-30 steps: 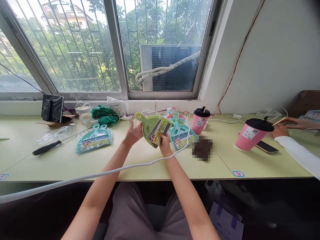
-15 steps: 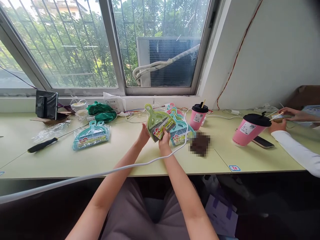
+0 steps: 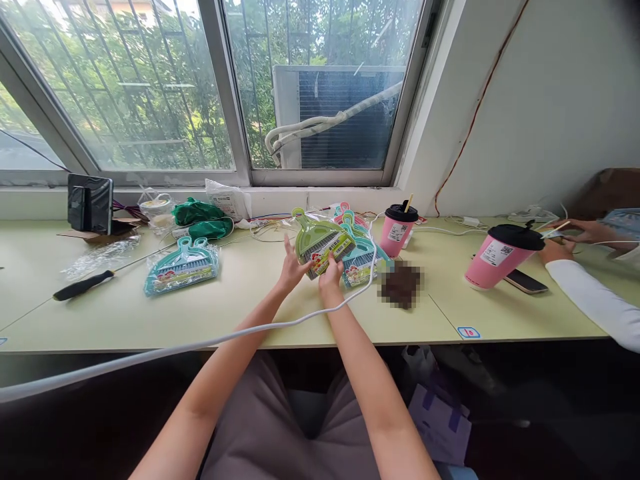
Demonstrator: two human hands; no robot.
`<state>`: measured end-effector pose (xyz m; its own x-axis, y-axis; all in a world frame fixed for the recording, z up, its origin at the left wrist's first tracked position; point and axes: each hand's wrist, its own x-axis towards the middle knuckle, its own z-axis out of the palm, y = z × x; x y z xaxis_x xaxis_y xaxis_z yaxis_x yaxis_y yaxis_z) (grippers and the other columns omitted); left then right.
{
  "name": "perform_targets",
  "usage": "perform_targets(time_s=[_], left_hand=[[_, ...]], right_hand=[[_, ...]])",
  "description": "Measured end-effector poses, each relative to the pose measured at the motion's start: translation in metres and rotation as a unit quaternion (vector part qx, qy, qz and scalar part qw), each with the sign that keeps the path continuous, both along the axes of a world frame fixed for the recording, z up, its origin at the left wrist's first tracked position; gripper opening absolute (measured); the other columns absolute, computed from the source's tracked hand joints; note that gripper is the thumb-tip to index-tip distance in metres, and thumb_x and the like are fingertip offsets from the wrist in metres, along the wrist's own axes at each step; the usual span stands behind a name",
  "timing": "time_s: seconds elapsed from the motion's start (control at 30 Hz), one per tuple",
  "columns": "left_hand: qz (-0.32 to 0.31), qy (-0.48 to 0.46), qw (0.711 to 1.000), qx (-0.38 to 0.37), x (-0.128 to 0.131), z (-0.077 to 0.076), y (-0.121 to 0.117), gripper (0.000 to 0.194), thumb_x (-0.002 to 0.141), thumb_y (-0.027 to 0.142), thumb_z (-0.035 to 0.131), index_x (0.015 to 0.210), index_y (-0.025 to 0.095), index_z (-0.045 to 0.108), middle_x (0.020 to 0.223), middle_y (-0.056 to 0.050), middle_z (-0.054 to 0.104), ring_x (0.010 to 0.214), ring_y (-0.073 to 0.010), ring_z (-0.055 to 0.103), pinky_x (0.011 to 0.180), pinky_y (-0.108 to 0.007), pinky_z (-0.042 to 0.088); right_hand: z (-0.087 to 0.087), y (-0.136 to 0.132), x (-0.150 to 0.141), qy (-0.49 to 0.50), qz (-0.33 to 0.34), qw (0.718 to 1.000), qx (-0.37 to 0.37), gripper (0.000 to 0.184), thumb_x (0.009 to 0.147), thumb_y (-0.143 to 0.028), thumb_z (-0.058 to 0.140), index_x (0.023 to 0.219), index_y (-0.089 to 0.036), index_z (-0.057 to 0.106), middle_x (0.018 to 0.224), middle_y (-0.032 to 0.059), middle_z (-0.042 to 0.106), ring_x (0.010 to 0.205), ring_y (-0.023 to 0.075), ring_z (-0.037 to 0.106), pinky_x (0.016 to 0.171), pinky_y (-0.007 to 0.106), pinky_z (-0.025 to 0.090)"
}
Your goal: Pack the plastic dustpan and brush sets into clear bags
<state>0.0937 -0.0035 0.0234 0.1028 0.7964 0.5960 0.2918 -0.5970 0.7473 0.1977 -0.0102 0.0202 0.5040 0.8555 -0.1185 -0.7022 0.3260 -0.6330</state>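
A green dustpan and brush set (image 3: 320, 245) in clear wrap is held up above the table, its handle pointing away from me. My right hand (image 3: 331, 273) grips its near edge, thumb on the printed label. At its left corner is my left hand (image 3: 294, 268), fingers stretched out and apart, the thumb at or against the lower edge. Just behind and to the right lie a blue dustpan set (image 3: 361, 261) and a pink dustpan set (image 3: 345, 215), partly covered. Another wrapped blue dustpan set (image 3: 183, 267) rests on the left of the table.
A white cable (image 3: 280, 326) crosses in front of my forearms. Two pink cups (image 3: 395, 233) stand right, near a phone (image 3: 525, 281) and a blurred brown patch (image 3: 401, 285). Another person's sleeve (image 3: 590, 297) is far right. At left are a screwdriver-like tool (image 3: 84, 285) and a propped tablet (image 3: 91, 203).
My left hand's fingers have spread and come away from the green set's left side. The right hand keeps its grip, and the set has turned slightly.
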Motion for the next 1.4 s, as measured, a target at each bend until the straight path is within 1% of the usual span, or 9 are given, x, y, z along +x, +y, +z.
perform_targets(time_s=[0.17,0.33,0.57,0.7,0.83,0.97,1.13,1.23,1.4], left_hand=[[0.218,0.179,0.951,0.125,0.005,0.011,-0.021,0.095,0.087,0.041,0.063,0.158,0.02,0.003,0.163,-0.023,0.012,0.151,-0.0354,0.013,0.116,-0.059,0.023],[0.208,0.335,0.903,0.171,0.015,0.03,-0.023,0.067,0.091,0.044,0.055,0.151,0.021,0.036,0.162,-0.016,0.021,0.151,-0.0353,0.01,0.117,-0.065,-0.006],[0.056,0.173,0.972,0.149,0.042,0.035,-0.003,0.042,0.088,0.02,0.053,0.129,0.026,0.06,0.147,-0.012,0.049,0.146,-0.0338,0.028,0.12,-0.061,-0.002],[0.043,0.141,0.981,0.124,0.054,0.034,-0.012,0.041,0.088,0.019,0.053,0.126,0.029,0.061,0.141,-0.011,0.053,0.143,-0.0349,0.031,0.118,-0.063,-0.006],[0.094,0.174,0.976,0.089,0.046,0.029,-0.028,0.038,0.091,0.02,0.046,0.125,0.024,0.06,0.138,-0.018,0.051,0.137,-0.0396,0.037,0.114,-0.066,0.009],[0.178,0.285,0.942,0.004,0.034,0.025,-0.039,0.025,0.089,0.015,0.044,0.104,0.013,0.064,0.103,-0.025,0.062,0.11,-0.0404,0.056,0.095,-0.056,0.036],[0.175,0.38,0.908,0.011,0.03,0.022,-0.047,0.018,0.088,0.011,0.044,0.087,0.013,0.062,0.082,-0.018,0.061,0.092,-0.034,0.061,0.083,-0.045,0.042],[0.178,0.302,0.936,0.043,0.027,0.019,-0.048,0.009,0.086,0.022,0.058,0.094,0.018,0.059,0.097,-0.016,0.061,0.104,-0.0335,0.057,0.087,-0.044,0.045],[0.162,-0.043,0.983,-0.078,0.021,0.011,-0.035,0.075,0.065,0.037,0.084,0.126,0.021,0.042,0.128,-0.016,0.049,0.113,-0.0296,0.055,0.091,-0.046,0.05]], right_hand=[[-0.003,0.0,-0.002,-0.02,-0.014,1.0,-0.005,0.028,0.08,-0.031,0.06,0.106,-0.022,0.056,0.114,0.0062,0.069,0.099,0.0195,0.068,0.087,0.04,0.057],[-0.001,-0.001,-0.005,-0.043,-0.024,0.998,0.024,0.028,0.081,-0.029,0.061,0.108,-0.022,0.059,0.114,0.0058,0.07,0.104,0.0187,0.067,0.092,0.038,0.055],[-0.006,0.003,-0.005,-0.082,-0.032,0.996,0.032,0.036,0.08,-0.03,0.061,0.116,-0.022,0.058,0.125,0.0079,0.066,0.108,0.0167,0.064,0.097,0.036,0.051],[-0.009,0.008,-0.002,-0.104,-0.05,0.993,0.02,0.035,0.08,-0.028,0.059,0.115,-0.021,0.058,0.127,0.0084,0.065,0.111,0.0155,0.063,0.096,0.035,0.051],[-0.006,0.004,0.001,-0.079,-0.08,0.994,-0.018,0.03,0.082,-0.029,0.057,0.111,-0.02,0.058,0.121,0.0078,0.067,0.107,0.0163,0.065,0.09,0.031,0.054],[-0.002,0.0,0.002,-0.044,-0.092,0.994,-0.025,0.027,0.082,-0.031,0.058,0.107,-0.022,0.057,0.115,0.0071,0.069,0.1,0.0178,0.066,0.084,0.031,0.057],[-0.002,0.003,0.005,-0.034,-0.082,0.996,-0.032,0.024,0.081,-0.034,0.055,0.103,-0.024,0.054,0.107,0.0055,0.07,0.092,0.0176,0.068,0.08,0.033,0.058],[-0.002,0.004,0.007,-0.008,-0.071,0.997,-0.016,0.026,0.08,-0.034,0.057,0.103,-0.023,0.053,0.107,0.0051,0.069,0.092,0.0181,0.068,0.079,0.034,0.058],[0.002,-0.001,0.005,0.035,-0.065,0.997,0.024,0.029,0.078,-0.029,0.062,0.106,-0.024,0.056,0.112,0.0042,0.069,0.098,0.0167,0.067,0.087,0.034,0.056]])
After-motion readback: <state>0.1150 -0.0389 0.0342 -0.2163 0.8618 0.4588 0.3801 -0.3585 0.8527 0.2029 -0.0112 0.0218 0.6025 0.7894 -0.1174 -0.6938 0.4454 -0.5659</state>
